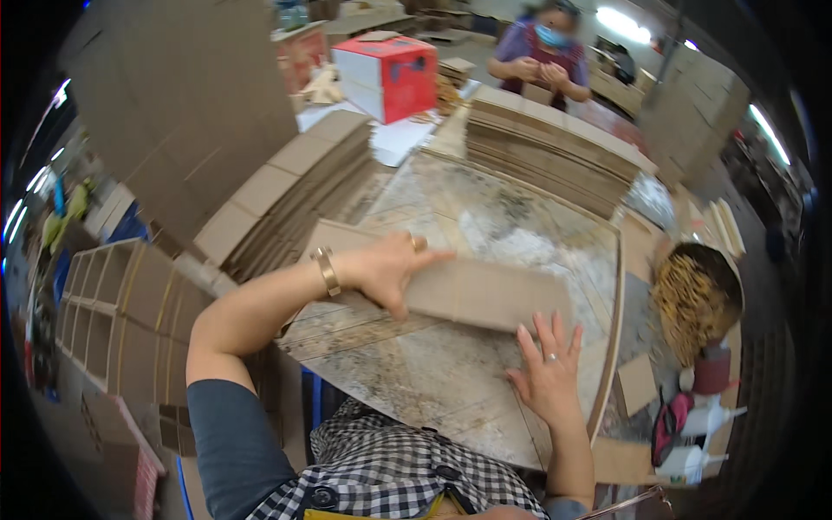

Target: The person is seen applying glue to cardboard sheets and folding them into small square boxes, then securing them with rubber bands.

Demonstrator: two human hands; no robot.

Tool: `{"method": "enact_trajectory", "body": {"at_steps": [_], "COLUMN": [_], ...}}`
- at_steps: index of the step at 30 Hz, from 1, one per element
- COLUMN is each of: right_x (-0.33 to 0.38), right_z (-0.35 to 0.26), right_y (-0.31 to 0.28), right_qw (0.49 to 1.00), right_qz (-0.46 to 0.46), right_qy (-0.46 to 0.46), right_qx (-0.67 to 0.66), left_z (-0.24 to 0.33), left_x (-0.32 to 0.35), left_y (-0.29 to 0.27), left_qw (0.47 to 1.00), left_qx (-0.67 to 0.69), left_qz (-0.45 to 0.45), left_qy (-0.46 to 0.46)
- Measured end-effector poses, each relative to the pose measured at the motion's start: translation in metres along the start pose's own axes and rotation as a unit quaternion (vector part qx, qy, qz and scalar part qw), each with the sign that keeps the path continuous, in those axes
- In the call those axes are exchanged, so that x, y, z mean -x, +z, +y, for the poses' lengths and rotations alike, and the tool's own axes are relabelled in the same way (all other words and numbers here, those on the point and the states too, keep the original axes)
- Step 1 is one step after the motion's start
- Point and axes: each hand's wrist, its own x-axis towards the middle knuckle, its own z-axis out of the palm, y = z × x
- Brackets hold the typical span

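Note:
A long, flat strip of brown cardboard (494, 295) lies slantwise across the worn, stained tabletop (390, 364), slightly blurred. Over its left part rests my left hand (390, 269), thumb and index finger spread apart; its other fingers are partly hidden. Another stretch of cardboard shows beyond my left wrist, which carries a gold bracelet (328, 271). At the strip's right end is my right hand (552, 368), fingers spread and fingertips by the near corner. Whether those fingertips touch the cardboard I cannot tell. A ring sits on one finger of this hand.
Stacks of cardboard line the table's left (286, 191) and far side (546, 156). At the right stand a round container of rubber bands (693, 295) and white squeeze bottles (706, 420). Divided cardboard boxes (130, 303) stand left. Beyond are a red-and-white box (386, 78) and a masked person (542, 61).

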Motion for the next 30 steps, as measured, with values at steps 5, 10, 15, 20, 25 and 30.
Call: {"method": "enact_trajectory", "body": {"at_steps": [5, 10, 15, 20, 25, 30], "right_x": [0.028, 0.040, 0.022, 0.015, -0.014, -0.081], "right_z": [0.050, 0.082, 0.077, 0.072, 0.121, 0.218], "right_y": [0.001, 0.012, 0.007, 0.008, 0.017, 0.029], "right_qw": [0.969, 0.933, 0.923, 0.937, 0.946, 0.954], "right_qz": [-0.200, -0.313, -0.351, -0.331, -0.308, -0.255], "right_qy": [0.138, 0.171, 0.153, 0.103, 0.101, 0.153], "right_qx": [-0.038, -0.057, -0.033, 0.043, 0.021, 0.044], "left_z": [0.023, 0.009, -0.008, -0.010, -0.033, -0.080], "left_x": [-0.048, -0.062, -0.041, -0.044, -0.091, -0.209], "left_y": [0.082, 0.111, 0.108, 0.088, 0.081, 0.033], "left_qw": [0.991, 0.990, 0.991, 0.989, 0.989, 0.988], "left_qx": [-0.019, 0.011, -0.047, -0.027, -0.045, -0.055], "left_qz": [-0.026, -0.030, -0.006, -0.076, -0.035, 0.020], "left_qy": [0.134, 0.136, 0.129, 0.122, 0.137, 0.144]}}
